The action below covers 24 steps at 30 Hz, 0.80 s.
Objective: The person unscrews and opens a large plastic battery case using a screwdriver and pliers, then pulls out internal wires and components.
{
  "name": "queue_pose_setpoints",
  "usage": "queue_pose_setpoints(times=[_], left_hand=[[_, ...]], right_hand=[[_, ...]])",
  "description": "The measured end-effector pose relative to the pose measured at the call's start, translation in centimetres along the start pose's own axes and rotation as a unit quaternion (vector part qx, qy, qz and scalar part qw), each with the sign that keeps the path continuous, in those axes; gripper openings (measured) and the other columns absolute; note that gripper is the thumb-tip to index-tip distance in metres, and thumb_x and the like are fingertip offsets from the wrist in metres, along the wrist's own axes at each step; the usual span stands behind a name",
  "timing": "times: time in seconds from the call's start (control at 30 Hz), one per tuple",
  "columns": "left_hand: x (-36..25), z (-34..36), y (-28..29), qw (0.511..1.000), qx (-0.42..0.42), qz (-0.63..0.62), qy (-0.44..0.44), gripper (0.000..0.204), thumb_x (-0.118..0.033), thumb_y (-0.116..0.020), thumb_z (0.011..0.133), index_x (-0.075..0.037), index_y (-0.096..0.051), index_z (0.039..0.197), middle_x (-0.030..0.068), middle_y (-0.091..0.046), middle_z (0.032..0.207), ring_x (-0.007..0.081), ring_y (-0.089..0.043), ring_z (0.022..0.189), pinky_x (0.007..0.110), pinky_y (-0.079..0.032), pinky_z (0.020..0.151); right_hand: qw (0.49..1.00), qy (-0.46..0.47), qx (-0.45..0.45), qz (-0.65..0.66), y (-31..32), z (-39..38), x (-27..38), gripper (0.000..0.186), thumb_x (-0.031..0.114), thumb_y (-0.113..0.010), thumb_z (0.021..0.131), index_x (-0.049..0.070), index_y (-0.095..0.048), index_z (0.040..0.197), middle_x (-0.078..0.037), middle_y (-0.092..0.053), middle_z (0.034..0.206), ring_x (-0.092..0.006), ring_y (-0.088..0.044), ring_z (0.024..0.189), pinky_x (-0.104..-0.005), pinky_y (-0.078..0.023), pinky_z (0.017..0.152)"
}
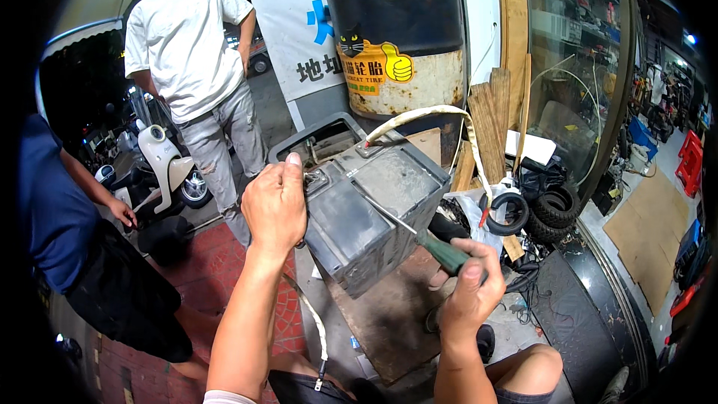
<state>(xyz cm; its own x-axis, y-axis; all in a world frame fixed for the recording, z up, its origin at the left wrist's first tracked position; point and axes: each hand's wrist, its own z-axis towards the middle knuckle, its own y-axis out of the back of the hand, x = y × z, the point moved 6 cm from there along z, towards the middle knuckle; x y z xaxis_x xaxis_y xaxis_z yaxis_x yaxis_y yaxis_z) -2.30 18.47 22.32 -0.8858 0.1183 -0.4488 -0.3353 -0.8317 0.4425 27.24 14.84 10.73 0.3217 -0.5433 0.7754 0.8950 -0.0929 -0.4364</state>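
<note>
A dusty dark-grey battery [366, 217], box-shaped with a flat lid, stands tilted in front of me. My left hand [277, 206] is closed on its left edge, thumb up; the fingertips are hidden behind the hand. My right hand [470, 284] grips the green handle of a screwdriver [445, 254], whose thin shaft lies across the lid. A white-sleeved cable [426, 111] with red ends arches from the lid's far side over to the right. Below my left hand hangs another white-sleeved cable [314, 314] ending in a metal lug.
A rusty drum [404, 37] stands behind the battery. Wooden planks [490, 127], small tyres [553, 209] and loose cables lie to the right. A person in a white shirt [187, 45] and another in dark blue [60, 209] stand at left, near a white scooter [161, 161].
</note>
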Motion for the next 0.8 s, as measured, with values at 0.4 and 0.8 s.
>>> queue_pose_setpoints(times=[0.4,0.8], left_hand=[[-0.4,0.0,0.3,1.000,-0.002,-0.002,-0.009,0.050,-0.041,-0.059,0.111,0.000,-0.076,0.086,0.0199,-0.069,0.080,0.0442,-0.068,0.077,0.050,-0.051,0.072],[-0.4,0.0,0.2,1.000,-0.004,0.003,-0.001,0.050,-0.042,-0.060,0.110,-0.001,-0.077,0.088,0.0197,-0.070,0.081,0.0443,-0.069,0.078,0.049,-0.052,0.072]], right_hand=[[0.999,0.012,-0.025,0.023,-1.2,-1.8,-3.3,0.056,0.045,-0.074,0.104,-0.005,-0.065,0.126,-0.011,-0.076,0.097,-0.0148,-0.073,0.078,-0.0273,-0.057,0.073],[0.998,0.052,-0.031,-0.027,-1.7,-2.3,-3.2,0.065,0.048,-0.073,0.103,-0.005,-0.054,0.136,-0.011,-0.069,0.104,-0.0139,-0.065,0.082,-0.0280,-0.054,0.079]])
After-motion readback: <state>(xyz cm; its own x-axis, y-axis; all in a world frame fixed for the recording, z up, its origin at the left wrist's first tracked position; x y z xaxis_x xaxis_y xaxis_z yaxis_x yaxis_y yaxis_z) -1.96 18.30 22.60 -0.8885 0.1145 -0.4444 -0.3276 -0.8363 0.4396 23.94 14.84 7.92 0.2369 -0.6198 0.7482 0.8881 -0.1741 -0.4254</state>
